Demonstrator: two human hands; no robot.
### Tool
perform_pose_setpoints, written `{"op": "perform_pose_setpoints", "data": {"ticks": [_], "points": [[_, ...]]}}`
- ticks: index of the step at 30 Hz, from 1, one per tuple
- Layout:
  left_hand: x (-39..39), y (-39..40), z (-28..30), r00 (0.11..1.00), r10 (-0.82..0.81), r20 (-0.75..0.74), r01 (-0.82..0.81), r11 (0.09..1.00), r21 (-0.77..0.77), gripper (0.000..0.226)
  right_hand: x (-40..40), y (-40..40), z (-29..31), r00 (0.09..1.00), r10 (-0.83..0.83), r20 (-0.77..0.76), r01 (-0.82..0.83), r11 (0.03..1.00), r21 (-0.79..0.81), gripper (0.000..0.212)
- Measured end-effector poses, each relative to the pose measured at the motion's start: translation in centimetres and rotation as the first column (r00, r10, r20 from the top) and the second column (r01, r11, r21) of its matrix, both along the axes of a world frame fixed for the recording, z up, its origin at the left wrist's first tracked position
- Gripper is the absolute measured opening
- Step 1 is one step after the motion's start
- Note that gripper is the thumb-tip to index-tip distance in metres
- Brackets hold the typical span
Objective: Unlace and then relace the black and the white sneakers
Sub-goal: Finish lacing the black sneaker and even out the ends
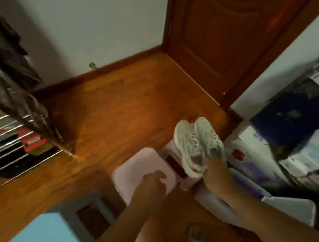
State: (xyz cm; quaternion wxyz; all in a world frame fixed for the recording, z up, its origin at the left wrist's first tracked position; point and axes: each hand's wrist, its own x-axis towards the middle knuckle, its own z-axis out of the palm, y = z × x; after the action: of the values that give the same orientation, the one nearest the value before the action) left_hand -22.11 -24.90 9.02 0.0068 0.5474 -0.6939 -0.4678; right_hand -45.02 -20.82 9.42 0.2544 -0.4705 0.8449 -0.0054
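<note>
**Hands bringing the white pair to the stool**

My right hand [214, 171] is gripping the white sneakers [198, 146] together at their heel ends, toes pointing away from me, and is holding them over the far right edge of the pink stool [137, 165]. My left hand [153, 181] is hovering over the stool's top; the blur is hiding its fingers, so I cannot tell whether it is slack or curled, though it seems to be holding nothing.

Going from big to small: the wooden floor [115, 109] is spreading out ahead to the door [234, 37], a shoe rack [11, 133] is standing at the left, boxes [291, 138] are crowding the right, and a blue stool [39, 237] is sitting near my left arm. The black sneakers are not showing anywhere that I can make out.

The laces are looking fully threaded, so the unlacing is, I judge, not begun. To do this step well, I am thinking of setting both shoes flat on the pink stool, toes away, side by side and clear of the edge, so neither tips off. Then the left hand should be steadying one shoe while the right frees the knot.
</note>
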Motion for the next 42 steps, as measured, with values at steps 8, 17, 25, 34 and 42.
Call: {"op": "perform_pose_setpoints", "data": {"ticks": [8, 17, 25, 34, 42], "points": [[-21.7, 2.0, -13.2, 0.974, -0.188, 0.127, 0.186, 0.982, 0.027, 0.064, -16.4, 3.0, -12.6, 0.985, 0.112, -0.131, -0.098, 0.989, 0.108, 0.049], [-21.0, 0.8, -13.1, 0.987, 0.062, 0.149, -0.023, 0.968, -0.25, 0.032, -14.7, 1.0, -11.7, 0.997, 0.01, -0.076, -0.022, 0.987, -0.161, 0.013], [0.4, 3.3, 8.6, 0.904, 0.424, -0.054, -0.418, 0.851, -0.319, 0.056, 4.0, 0.3, 8.9, 0.952, 0.305, -0.036, -0.295, 0.877, -0.378, 0.023], [37.0, 11.5, 25.4, 0.536, 0.816, 0.217, -0.71, 0.575, -0.408, 0.03, 40.8, -0.7, 25.0, 0.582, 0.813, 0.018, -0.749, 0.545, -0.377, 0.025], [57.6, 3.1, 23.5, 0.485, 0.87, 0.094, -0.691, 0.446, -0.569, 0.033, 64.6, -10.0, 23.1, 0.563, 0.819, -0.109, -0.756, 0.457, -0.468, 0.024]]}}
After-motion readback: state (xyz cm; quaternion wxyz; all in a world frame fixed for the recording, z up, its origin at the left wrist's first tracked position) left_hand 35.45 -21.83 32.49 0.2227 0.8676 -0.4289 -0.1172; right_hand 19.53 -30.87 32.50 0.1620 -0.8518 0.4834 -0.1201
